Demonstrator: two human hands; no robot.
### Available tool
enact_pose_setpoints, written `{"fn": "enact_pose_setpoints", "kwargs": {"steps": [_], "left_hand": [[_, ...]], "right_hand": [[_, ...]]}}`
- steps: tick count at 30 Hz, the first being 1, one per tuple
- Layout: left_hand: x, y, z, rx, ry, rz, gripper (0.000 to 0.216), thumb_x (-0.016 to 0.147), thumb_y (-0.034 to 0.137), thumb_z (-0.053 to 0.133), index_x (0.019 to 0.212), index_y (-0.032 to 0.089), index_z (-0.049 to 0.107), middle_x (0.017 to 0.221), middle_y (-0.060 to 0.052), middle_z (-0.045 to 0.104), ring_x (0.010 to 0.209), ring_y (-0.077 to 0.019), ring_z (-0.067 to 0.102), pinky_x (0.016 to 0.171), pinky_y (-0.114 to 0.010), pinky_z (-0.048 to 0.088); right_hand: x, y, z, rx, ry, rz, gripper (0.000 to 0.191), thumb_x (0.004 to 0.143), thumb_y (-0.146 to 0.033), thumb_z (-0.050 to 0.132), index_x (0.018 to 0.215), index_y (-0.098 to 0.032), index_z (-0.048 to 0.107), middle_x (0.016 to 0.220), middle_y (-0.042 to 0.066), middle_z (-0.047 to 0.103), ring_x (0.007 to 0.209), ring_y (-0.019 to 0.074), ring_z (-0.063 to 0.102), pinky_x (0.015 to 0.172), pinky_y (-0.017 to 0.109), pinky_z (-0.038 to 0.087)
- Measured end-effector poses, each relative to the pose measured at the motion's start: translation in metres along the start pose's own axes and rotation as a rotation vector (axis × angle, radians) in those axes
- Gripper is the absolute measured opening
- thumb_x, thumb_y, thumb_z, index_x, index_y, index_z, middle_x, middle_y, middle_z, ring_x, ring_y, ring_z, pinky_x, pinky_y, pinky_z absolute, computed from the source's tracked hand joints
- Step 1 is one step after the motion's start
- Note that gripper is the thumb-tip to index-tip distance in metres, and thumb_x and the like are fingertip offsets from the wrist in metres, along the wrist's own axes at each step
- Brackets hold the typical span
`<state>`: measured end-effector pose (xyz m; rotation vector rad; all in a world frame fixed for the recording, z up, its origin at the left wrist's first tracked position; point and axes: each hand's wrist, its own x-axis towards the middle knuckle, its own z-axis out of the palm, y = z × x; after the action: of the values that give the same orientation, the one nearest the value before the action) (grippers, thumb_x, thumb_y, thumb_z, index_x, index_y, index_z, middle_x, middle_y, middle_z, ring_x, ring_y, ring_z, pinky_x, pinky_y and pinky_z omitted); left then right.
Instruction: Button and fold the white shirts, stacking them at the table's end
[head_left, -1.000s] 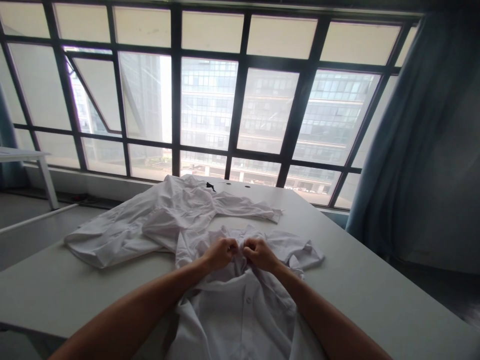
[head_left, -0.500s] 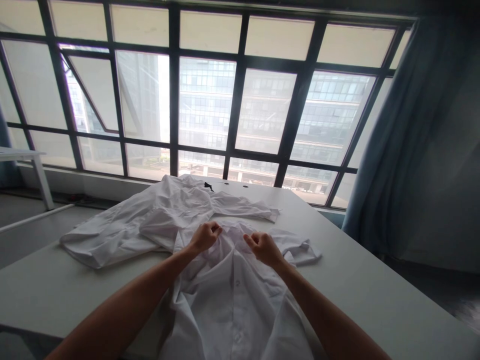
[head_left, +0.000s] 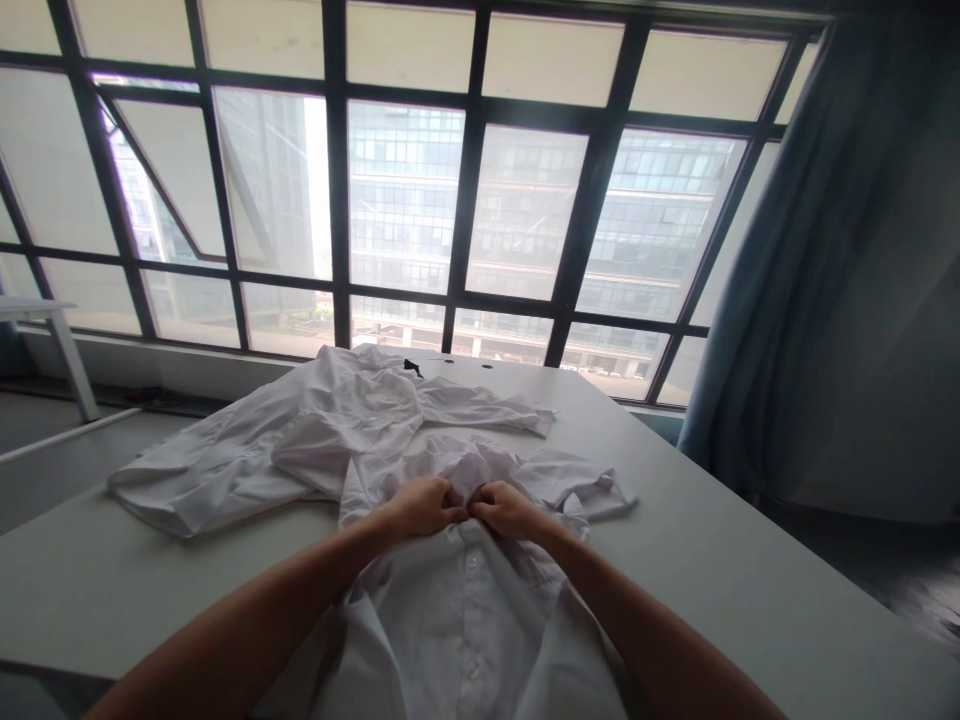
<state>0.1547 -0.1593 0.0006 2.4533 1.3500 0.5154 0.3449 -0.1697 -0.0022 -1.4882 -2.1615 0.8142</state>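
A white button-up shirt (head_left: 427, 610) lies front up on the table, its lower part toward me and its row of buttons down the middle. At its collar end, my left hand (head_left: 429, 503) is closed with the fingertips pinching the fabric beside the front opening. My right hand (head_left: 506, 508) pinches the cloth just to the right, the two hands nearly touching. My fingers hide the exact spot of the collar they hold. A sleeve (head_left: 589, 485) stretches out to the right. Beyond it, a second white shirt (head_left: 300, 430) lies crumpled.
The white table (head_left: 720, 560) runs toward a wide window wall (head_left: 405, 200) with dark frames. A small black item (head_left: 413, 367) lies at the table's far end near two dark round holes. A blue curtain (head_left: 742, 330) hangs at right; another white table (head_left: 60, 320) stands at left.
Both hands have come together at the middle of the shirt's collar end and moved slightly nearer to me. The view has shifted slightly.
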Motion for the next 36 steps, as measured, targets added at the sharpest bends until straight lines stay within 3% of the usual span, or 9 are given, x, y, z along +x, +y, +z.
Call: {"fn": "enact_pose_setpoints", "kwargs": {"steps": [5,10,16,20,24,29,31,33,36], "left_hand": [[0.001,0.002,0.004,-0.050,0.028,0.006,0.016,0.081,0.026,0.059,0.080,0.019,0.073,0.078,-0.005,0.071,0.071,-0.0202,0.062,0.062,-0.026,0.041],[0.003,0.003,0.005,-0.093,0.050,0.013,0.017,0.082,0.023,0.054,0.078,0.016,0.068,0.074,-0.004,0.068,0.069,-0.0179,0.058,0.060,-0.025,0.037],[0.005,0.002,0.007,-0.113,0.051,-0.012,0.018,0.085,0.024,0.048,0.077,0.015,0.061,0.072,-0.003,0.063,0.067,-0.0167,0.054,0.059,-0.026,0.035],[0.006,0.004,0.004,-0.268,0.083,0.111,0.011,0.081,0.017,0.044,0.074,0.017,0.052,0.066,0.002,0.053,0.066,-0.0140,0.048,0.061,-0.024,0.036],[0.007,0.002,-0.015,-0.404,0.082,0.206,0.011,0.079,0.019,0.043,0.068,0.019,0.045,0.064,0.004,0.045,0.064,-0.0124,0.042,0.059,-0.023,0.035],[0.007,-0.031,-0.058,-0.240,0.339,0.005,0.013,0.077,0.018,0.043,0.064,0.019,0.045,0.058,0.004,0.042,0.059,-0.0129,0.043,0.057,-0.024,0.032],[0.005,-0.049,-0.071,-0.096,0.376,-0.099,0.014,0.080,0.020,0.045,0.067,0.018,0.052,0.059,0.003,0.049,0.061,-0.0145,0.049,0.060,-0.025,0.035],[0.003,-0.065,-0.079,0.008,0.306,-0.146,0.014,0.084,0.025,0.051,0.076,0.016,0.060,0.069,-0.001,0.060,0.070,-0.0172,0.057,0.066,-0.026,0.040],[-0.004,-0.079,-0.081,0.082,0.203,-0.113,0.023,0.086,0.034,0.063,0.099,0.015,0.066,0.099,-0.007,0.067,0.091,-0.0209,0.063,0.079,-0.029,0.048]], "right_hand": [[0.003,0.000,0.005,-0.075,0.094,-0.030,0.034,0.085,-0.037,0.054,0.069,-0.011,0.070,0.055,0.000,0.058,0.053,0.0104,0.048,0.048,0.020,0.030],[0.005,0.001,0.008,-0.046,0.194,-0.076,0.022,0.080,-0.024,0.053,0.066,-0.013,0.067,0.061,0.000,0.063,0.059,0.0113,0.054,0.054,0.020,0.035],[0.003,-0.004,0.006,0.258,0.096,-0.005,0.020,0.083,-0.029,0.050,0.068,-0.018,0.055,0.050,-0.006,0.049,0.041,0.0085,0.044,0.044,0.020,0.033],[0.004,0.001,0.005,0.114,0.133,-0.077,0.013,0.080,-0.023,0.051,0.071,-0.016,0.057,0.057,-0.004,0.054,0.050,0.0092,0.047,0.051,0.020,0.036],[0.007,0.010,-0.010,-0.259,0.288,-0.013,0.013,0.075,-0.020,0.055,0.068,-0.014,0.063,0.065,0.001,0.062,0.061,0.0118,0.052,0.057,0.022,0.034],[-0.001,0.035,-0.055,-0.328,0.268,0.211,0.024,0.079,-0.023,0.053,0.062,-0.014,0.067,0.056,0.003,0.061,0.056,0.0142,0.057,0.056,0.024,0.037],[-0.007,0.050,-0.071,-0.326,0.250,0.208,0.022,0.080,-0.020,0.053,0.073,-0.012,0.072,0.066,0.006,0.068,0.064,0.0168,0.063,0.063,0.025,0.043],[-0.013,0.066,-0.082,-0.363,0.270,0.162,0.025,0.080,-0.018,0.057,0.097,-0.011,0.074,0.097,0.013,0.073,0.090,0.0210,0.067,0.080,0.027,0.045],[-0.017,0.085,-0.092,-0.404,0.263,0.210,0.051,0.080,-0.025,0.066,0.128,-0.007,0.063,0.134,0.022,0.058,0.123,0.0285,0.055,0.101,0.031,0.039]]}}
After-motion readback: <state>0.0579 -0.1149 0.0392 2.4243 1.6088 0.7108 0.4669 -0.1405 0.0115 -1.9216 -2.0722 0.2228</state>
